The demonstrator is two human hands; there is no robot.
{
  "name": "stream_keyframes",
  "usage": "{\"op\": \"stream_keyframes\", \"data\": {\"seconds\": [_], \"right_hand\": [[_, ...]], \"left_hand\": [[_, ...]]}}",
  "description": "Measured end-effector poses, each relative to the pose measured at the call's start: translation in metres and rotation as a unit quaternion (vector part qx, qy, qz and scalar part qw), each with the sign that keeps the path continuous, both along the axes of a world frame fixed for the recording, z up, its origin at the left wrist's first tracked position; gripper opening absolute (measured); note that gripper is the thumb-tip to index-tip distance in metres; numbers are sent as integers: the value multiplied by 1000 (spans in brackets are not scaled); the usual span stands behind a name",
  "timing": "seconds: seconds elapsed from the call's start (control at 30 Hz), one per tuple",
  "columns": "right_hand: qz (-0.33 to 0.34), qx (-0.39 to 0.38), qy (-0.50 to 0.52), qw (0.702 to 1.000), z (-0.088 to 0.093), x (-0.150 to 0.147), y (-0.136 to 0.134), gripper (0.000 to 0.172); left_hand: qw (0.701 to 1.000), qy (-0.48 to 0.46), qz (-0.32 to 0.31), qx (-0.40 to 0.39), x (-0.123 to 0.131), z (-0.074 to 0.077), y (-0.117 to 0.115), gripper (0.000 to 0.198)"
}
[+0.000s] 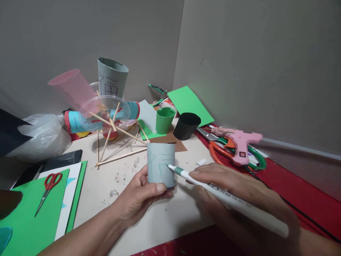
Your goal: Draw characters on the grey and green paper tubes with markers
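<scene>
A light grey-blue paper cup (pixel 157 172) is gripped near its base by my left hand (pixel 141 193), thumb across the front. Green strokes of a character show on its side. My right hand (pixel 229 188) pinches a white marker pen (pixel 226 197) with a green collar, and its tip touches the cup by the strokes. Behind them stands a wheel model (pixel 109 122) of clear discs and wooden sticks. It carries a pink cup (pixel 73 87), a grey cup (pixel 113 76) with a purple character, and blue cups with red rims.
Past the cup stand a green cup (pixel 164 121) and a tilted black cup (pixel 186 127). On the right lie a pink glue gun (pixel 241 140) and orange-handled scissors (pixel 221 153). Red-handled scissors (pixel 50 185) rest on green paper (pixel 29 213) at left, near a plastic bag (pixel 42 137).
</scene>
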State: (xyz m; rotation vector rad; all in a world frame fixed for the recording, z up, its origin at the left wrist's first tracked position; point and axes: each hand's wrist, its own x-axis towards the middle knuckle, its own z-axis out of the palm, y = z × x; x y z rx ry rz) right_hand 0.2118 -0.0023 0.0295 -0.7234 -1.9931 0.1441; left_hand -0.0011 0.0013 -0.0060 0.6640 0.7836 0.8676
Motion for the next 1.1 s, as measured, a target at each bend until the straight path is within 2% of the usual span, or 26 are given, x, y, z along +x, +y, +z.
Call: {"op": "stream_keyframes", "data": {"seconds": [0.4,0.7,1.1], "right_hand": [[-28,0,16,999,1,-2,0,28],[-50,-5,0,999,0,0,0,20],[-66,-16,9,998,0,1,-2,20]], "left_hand": [[1000,-19,-22,-1,-4,0,2,58],[999,-31,-28,-7,-5,-1,2,60],[998,-49,-30,-1,-6,-1,3,55]]}}
